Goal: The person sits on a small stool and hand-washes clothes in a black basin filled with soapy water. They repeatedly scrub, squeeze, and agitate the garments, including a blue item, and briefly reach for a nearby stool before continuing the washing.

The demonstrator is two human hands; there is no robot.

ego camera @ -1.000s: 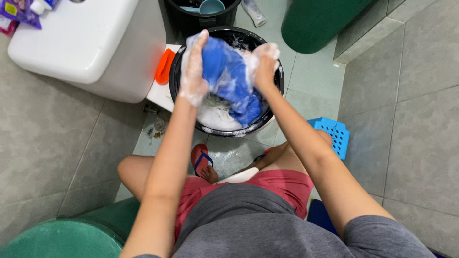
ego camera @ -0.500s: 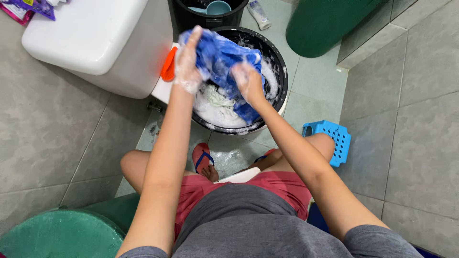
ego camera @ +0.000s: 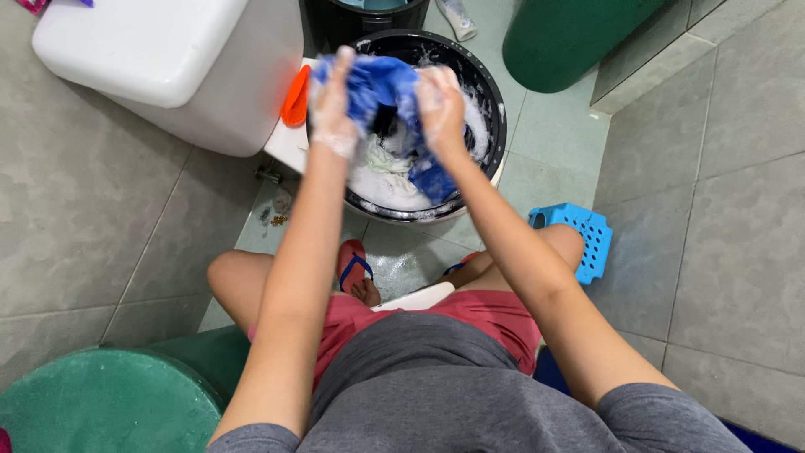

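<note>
Gripping the blue cloth with both fists closed, left hand at nine o'clock, right hand at three, I see it bunched above the basin.

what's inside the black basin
Suds and whitish laundry lie in the basin; both hands hold a blue cloth above it. The bottom is hidden.
</note>
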